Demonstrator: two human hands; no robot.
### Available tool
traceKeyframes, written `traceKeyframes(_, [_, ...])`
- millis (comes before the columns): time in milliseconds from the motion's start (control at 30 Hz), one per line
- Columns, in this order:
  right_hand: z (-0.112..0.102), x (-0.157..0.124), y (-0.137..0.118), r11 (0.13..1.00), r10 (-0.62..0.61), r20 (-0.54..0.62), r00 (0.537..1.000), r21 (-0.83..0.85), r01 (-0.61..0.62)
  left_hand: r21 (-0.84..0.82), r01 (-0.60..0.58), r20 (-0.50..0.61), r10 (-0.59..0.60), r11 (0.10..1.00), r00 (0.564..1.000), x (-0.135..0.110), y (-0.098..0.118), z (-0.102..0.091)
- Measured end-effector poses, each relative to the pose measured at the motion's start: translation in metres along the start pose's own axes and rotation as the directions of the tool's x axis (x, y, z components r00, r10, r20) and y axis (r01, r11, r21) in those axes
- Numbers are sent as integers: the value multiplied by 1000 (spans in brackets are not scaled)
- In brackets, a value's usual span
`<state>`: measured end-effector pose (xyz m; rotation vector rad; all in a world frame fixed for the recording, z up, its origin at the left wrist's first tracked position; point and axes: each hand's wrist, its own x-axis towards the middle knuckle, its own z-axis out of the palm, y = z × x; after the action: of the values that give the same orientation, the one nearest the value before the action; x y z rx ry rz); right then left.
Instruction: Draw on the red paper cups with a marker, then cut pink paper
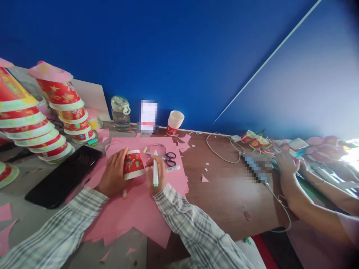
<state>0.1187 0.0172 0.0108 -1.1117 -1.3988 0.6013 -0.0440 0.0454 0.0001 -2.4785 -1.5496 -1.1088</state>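
My left hand (113, 172) wraps around a red and white paper cup (133, 164) that stands upside down on a pink paper sheet (134, 209). My right hand (157, 175) is closed on a white marker with a green end (155, 170), its tip up beside the cup's rim. Black-handled scissors (168, 158) and a white glue stick (173, 169) lie on the pink sheet just beyond my right hand.
Stacks of upside-down red cups (36, 127) stand at the left, with a black phone (63, 175) in front of them. A glass jar (120, 113) and a lone cup (174, 122) stand by the blue wall. Another person's arm (297, 194) and a white cable (224, 149) occupy the right.
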Motion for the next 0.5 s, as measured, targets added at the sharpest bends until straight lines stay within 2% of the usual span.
traceKeyframes(133, [2,-2,6,997,81,-43,996,14,-81,-2,26,-7,-26,1000,1000,-1,-2,3])
traceKeyframes(300, [4,-9,12,993,103,58,993,49,-106,-45,93,-23,-94,995,995,-3,-5,5])
traceKeyframes(400, [3,-10,9,988,134,54,990,74,-138,-69,135,-14,-136,988,991,-4,-6,4])
traceKeyframes(500, [-1,-10,5,991,129,50,990,28,-130,-78,146,-5,-147,986,989,-6,-7,3])
